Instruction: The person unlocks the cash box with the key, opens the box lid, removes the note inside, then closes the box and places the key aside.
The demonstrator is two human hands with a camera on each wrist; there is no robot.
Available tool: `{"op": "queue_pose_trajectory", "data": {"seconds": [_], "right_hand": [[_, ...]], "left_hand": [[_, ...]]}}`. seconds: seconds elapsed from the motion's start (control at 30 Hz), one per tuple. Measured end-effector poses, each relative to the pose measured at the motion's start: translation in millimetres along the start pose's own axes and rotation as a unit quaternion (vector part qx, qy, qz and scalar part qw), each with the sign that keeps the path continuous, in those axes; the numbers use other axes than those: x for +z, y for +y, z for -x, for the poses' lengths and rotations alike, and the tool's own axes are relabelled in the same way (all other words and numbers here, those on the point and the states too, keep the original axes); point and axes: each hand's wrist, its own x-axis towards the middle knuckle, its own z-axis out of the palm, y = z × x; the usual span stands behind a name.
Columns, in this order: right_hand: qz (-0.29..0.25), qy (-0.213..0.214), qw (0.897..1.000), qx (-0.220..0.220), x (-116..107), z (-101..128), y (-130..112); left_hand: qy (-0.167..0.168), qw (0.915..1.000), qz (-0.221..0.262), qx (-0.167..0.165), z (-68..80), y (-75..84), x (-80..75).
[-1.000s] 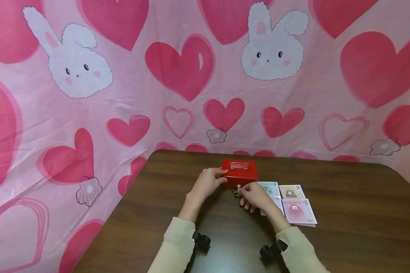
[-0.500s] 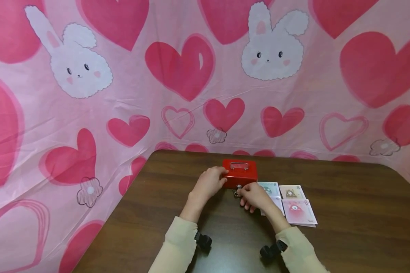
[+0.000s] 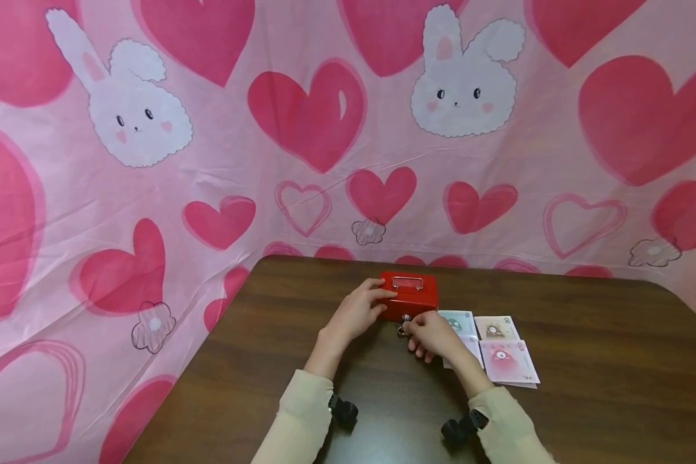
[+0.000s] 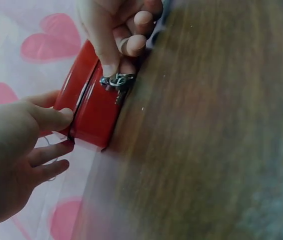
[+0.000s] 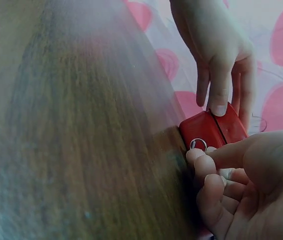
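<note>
**Both hands on the small red cash box**

I see my left hand (image 3: pixel 356 312) resting on the left end of a small red metal cash box (image 3: pixel 413 298) with a glossy painted shell and rounded corners. Its fingers lie over the lid edge while the thumb presses the front corner beside the seam, so the hand grips that end. A thin chrome wire handle (image 3: pixel 407 282) lies flat on the lid, just beyond those fingertips.

My right hand (image 3: pixel 435 335) sits at the front face of the box. Its thumb and forefinger pinch a small silver key (image 4: pixel 112 81) standing in the lock, with a shiny metal key ring (image 4: pixel 124 80) hanging just below the fingertips. The other fingers (image 4: pixel 134 45) are curled loosely under the palm.

Just to the outer side of the right hand's knuckles lie several flat paper cards (image 3: pixel 507 357) in pale green, cream and pink, each printed with a small cartoon figure; they overlap slightly and one is partly hidden beneath the hand.

The box stands near the far edge of a dark brown wood-grain table (image 3: pixel 603 361) with a smooth, faintly glossy top and rounded corners. Behind and around it hangs a thin pink fabric backdrop (image 3: pixel 301 161), lightly creased, printed with red hearts and white rabbits. Cream knitted sleeves (image 3: pixel 301 412) cover both forearms.
</note>
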Motion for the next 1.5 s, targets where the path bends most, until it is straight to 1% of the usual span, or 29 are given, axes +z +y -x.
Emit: {"op": "queue_pose_trajectory", "data": {"seconds": [0.1,0.17,0.33,0.53,0.7,0.8,0.97,1.07,1.2,1.33,1.5], "right_hand": [[0.008,0.013,1.000,-0.011,1.2,-0.8,0.1],[0.018,0.028,0.999,-0.023,1.8,-1.1,-0.3],[0.057,0.053,0.996,-0.049,1.9,-0.9,-3.2],[0.093,0.056,0.991,-0.078,-0.5,-0.8,-5.2],[0.131,0.063,0.982,-0.125,-3.1,-1.4,-5.0],[0.145,0.053,0.978,-0.143,-5.6,-1.6,-4.5],[0.132,0.021,0.978,-0.159,-13.9,-2.9,2.9],[0.125,0.010,0.978,-0.164,-17.3,-3.3,6.4],[0.106,-0.005,0.983,-0.150,-21.3,-2.5,6.6],[0.081,-0.018,0.987,-0.135,-26.2,-0.5,4.6],[0.064,-0.051,0.987,-0.139,-28.1,-0.2,5.9]], "left_hand": [[0.015,0.9999,-0.003,0.000,-0.9,0.6,1.9],[0.019,0.9998,-0.006,-0.001,-1.4,1.3,2.9],[0.017,0.9997,-0.017,-0.007,-1.9,3.8,3.3],[0.014,0.9998,-0.003,-0.015,-1.6,5.8,1.7],[0.013,0.9997,0.008,-0.021,-2.4,5.4,2.5],[0.014,0.9995,0.015,-0.022,-2.4,4.1,3.3],[0.017,0.9993,0.025,-0.021,-2.0,3.1,3.5],[0.018,0.9990,0.034,-0.024,-1.6,3.0,3.3],[0.015,0.9981,0.052,-0.030,-1.2,2.2,3.3],[0.013,0.9976,0.059,-0.034,-1.1,1.6,3.3],[0.012,0.9974,0.062,-0.034,-0.9,1.3,3.6]]}}
